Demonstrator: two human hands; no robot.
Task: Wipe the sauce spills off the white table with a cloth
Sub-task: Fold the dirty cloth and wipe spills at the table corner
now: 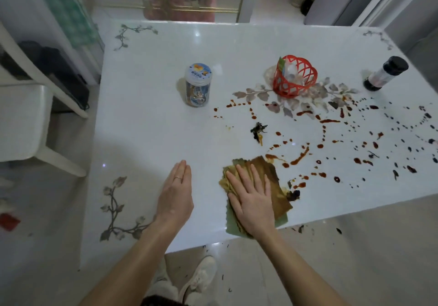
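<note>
Your right hand (251,201) lies flat on cloth (267,170), fingers straight and spread, pressing, gripping nothing. Cloth is stained brown, green corner at near edge of table (154,127). Your left hand (176,194) is open, fingers together, just left of cloth; contact with table unclear. Bare table ahead up to jar (198,85). Sauce spills (301,156) run right, cut off at frame edge. Dark clump (259,131) among spills, unidentifiable.

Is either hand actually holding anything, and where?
Nothing is gripped. The right hand presses flat on top of the stained cloth; the left hand is empty.
</note>
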